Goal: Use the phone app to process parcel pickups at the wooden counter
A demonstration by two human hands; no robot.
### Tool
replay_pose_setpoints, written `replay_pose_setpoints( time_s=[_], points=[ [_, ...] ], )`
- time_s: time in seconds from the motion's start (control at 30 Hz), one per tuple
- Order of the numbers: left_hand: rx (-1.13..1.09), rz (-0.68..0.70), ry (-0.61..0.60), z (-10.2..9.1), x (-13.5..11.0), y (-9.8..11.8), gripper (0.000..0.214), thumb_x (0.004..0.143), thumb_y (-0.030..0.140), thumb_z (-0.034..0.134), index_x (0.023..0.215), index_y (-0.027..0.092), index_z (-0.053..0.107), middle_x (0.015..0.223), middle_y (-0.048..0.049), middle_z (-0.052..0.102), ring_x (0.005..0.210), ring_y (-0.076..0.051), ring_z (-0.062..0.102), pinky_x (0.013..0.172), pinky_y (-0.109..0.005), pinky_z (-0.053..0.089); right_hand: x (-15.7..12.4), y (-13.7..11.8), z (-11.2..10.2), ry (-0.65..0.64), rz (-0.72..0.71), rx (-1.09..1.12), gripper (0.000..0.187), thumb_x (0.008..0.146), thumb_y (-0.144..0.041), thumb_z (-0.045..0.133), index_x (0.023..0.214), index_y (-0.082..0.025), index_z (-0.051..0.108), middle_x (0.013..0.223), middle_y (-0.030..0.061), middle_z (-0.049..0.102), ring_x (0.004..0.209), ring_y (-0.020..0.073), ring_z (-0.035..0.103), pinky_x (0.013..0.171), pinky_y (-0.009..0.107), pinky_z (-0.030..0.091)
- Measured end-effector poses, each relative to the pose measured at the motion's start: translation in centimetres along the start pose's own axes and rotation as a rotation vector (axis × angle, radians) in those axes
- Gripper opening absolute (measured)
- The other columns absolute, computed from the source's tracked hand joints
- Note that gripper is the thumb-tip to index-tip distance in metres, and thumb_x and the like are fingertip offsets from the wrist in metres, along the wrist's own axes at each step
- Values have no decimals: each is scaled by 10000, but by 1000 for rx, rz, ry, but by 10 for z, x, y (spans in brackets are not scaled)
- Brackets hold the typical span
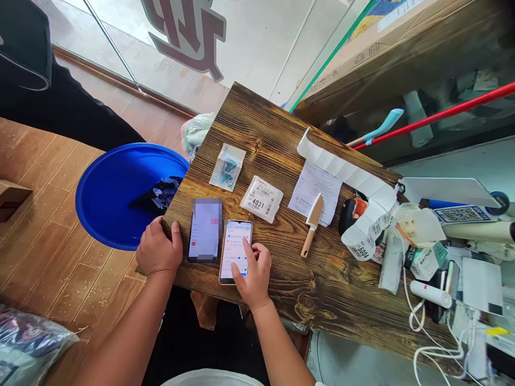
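Two phones lie side by side near the front edge of a dark wooden table (pixel 322 289). My right hand (pixel 252 273) rests on the right phone (pixel 235 251), with its forefinger stretched onto the lit screen and the other fingers curled. My left hand (pixel 159 250) grips the table's left corner with closed fingers, just left of the other phone (pixel 205 229). Beyond the phones lie a white parcel bag marked 4031 (pixel 262 199) and a small clear packet (pixel 227 167).
A small knife (pixel 313 223) lies on a printed sheet (pixel 315 191), beside a strip of labels (pixel 346 174). Chargers, cables and boxes crowd the table's right end (pixel 438 268). A blue basin (pixel 120 190) with dark cloth stands on the floor at left. Someone in dark clothing (pixel 48 91) is at upper left.
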State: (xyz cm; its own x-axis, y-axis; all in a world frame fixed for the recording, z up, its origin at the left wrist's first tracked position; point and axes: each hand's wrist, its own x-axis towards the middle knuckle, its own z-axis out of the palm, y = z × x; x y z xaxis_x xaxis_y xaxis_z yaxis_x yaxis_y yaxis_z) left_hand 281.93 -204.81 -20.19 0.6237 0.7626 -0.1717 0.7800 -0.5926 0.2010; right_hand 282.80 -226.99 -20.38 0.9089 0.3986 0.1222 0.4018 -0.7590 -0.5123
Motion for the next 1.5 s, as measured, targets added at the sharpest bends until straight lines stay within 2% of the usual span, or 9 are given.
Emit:
replay_pose_setpoints(
  time_s=[0.1,0.27,0.43,0.83,1.03,1.2,1.3,1.4,1.5],
  points=[
    [10,10,8,2,0,-2,508,915,466,303,1217,121,520,1085,-155,641,960,-319,593,704,-391,418,5,-2,2,-3,16,-52,558,902,-502,417,1397,-245,430,1058,90,377,849,224,423,762,413,428],
    [26,21,19,4,0,-4,513,922,478,287,1215,127,521,1065,-148,646,935,-308,594,678,-380,405,-1,0,6,73,12,17,662,919,-518,364,1481,-193,236,1104,123,420,931,262,447,785,429,424],
    [26,23,9,2,-1,-3,508,921,476,289,1207,129,525,1050,-147,648,925,-309,591,672,-380,399,-5,2,7,65,13,48,606,891,-517,406,1414,-210,386,1145,126,402,896,248,449,793,442,423],
    [-25,11,3,4,0,-3,509,914,471,307,1218,122,521,1048,-158,642,949,-318,580,711,-400,404,-1,-10,4,2,42,-15,606,884,-576,365,1405,-270,411,1212,134,339,913,261,412,811,487,410],
    [-112,-5,-13,7,0,-2,520,899,475,323,1229,127,521,1049,-166,627,979,-332,559,775,-425,417,-15,-35,16,50,271,-81,1054,702,-537,674,1477,-80,126,1229,239,393,1083,390,402,890,601,405],
    [-322,-9,10,5,2,-3,551,861,466,400,1255,95,502,1209,-227,541,1162,-372,459,965,-531,364,-17,-35,39,179,418,-49,862,605,-305,695,1350,-85,322,1103,215,452,996,404,455,867,615,413],
    [-544,23,17,-12,-12,-8,613,837,473,414,1297,68,433,1328,-252,430,1310,-360,326,1090,-558,254,-10,-27,35,221,390,21,753,532,-226,667,1223,-108,393,1023,184,494,940,398,511,826,606,455],
    [-822,116,-258,-41,-42,-8,549,853,580,338,1137,168,566,1128,-167,595,1141,-301,542,969,-476,455,-1,-39,6,240,356,101,767,496,-192,665,1205,-131,378,1029,180,541,929,382,576,775,553,518],
    [-1283,-12,-927,-83,-72,0,778,700,773,476,1309,289,430,1285,-136,544,1120,-314,582,742,-423,557,10,-80,-35,160,375,489,765,511,-202,696,1203,-192,369,1061,138,591,926,315,626,779,467,548]
  ],
)
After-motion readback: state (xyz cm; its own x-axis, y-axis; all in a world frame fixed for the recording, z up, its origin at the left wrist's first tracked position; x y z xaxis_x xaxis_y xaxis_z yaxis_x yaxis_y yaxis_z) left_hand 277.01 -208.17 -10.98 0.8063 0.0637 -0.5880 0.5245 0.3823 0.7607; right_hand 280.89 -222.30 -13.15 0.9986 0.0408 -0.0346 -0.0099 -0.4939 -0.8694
